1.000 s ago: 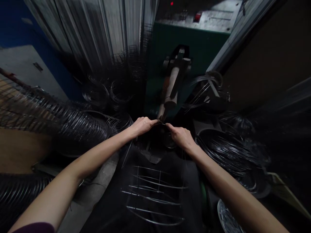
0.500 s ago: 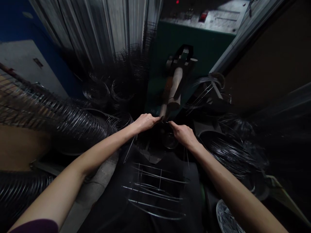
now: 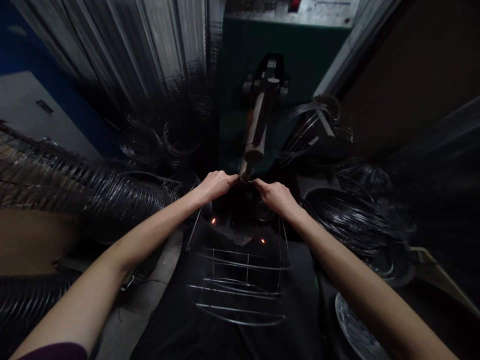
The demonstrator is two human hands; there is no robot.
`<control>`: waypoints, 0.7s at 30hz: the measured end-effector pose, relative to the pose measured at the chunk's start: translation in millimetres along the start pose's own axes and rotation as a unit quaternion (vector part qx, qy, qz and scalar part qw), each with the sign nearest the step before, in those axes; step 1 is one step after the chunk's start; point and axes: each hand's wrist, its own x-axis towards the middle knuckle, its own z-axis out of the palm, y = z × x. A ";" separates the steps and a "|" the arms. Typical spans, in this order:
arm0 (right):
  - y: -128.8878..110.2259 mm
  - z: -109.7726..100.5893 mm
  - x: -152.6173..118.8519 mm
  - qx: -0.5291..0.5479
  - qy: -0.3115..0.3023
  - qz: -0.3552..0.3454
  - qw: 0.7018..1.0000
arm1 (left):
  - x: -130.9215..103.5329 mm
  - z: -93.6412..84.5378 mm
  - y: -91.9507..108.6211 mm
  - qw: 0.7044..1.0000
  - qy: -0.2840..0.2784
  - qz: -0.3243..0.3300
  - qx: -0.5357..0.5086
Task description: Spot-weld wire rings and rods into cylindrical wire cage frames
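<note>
A wire rack (image 3: 240,309) of thin metal rods hangs in front of my dark-clothed lap, its side wires rising toward both hands. My left hand (image 3: 218,184) is closed, pinching its far end just left of the electrode tip (image 3: 244,176) of a spot welder. On the tip's other side, my right hand (image 3: 276,196) is closed on the same end, index finger pointing inward. A short bit of metal shows between the fingertips at the tip. Two orange sparks (image 3: 213,220) glow below the hands. Exactly how the fingers grip the wire is too dark to see.
The welder's green cabinet (image 3: 300,60) stands ahead, its cylindrical arm (image 3: 257,125) reaching toward me. Stacked wire rings (image 3: 123,192) lie at left. A bundle of wires (image 3: 348,225) sits at right, above a round dish of small metal pieces (image 3: 358,327). Corrugated metal sheeting (image 3: 161,45) is behind.
Orange sparks have appeared below the hands. Both hands and the rack end now sit closer to the electrode tip. The view has shifted slightly, moving the welder left and up.
</note>
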 end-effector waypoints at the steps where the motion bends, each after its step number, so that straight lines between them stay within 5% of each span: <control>1: 0.0 -0.2 0.0 0.004 0.001 0.004 1.000 | 0.3 -0.4 0.1 1.000 0.000 -0.004 0.002; 12: -5.1 -3.0 7.1 0.026 -0.014 0.003 1.000 | 0.0 -2.6 -7.8 1.000 -0.004 -0.012 -0.023; 21: 16.5 0.8 -17.0 0.195 -0.067 0.031 0.978 | 3.9 8.6 -5.0 0.998 0.020 -0.022 -0.049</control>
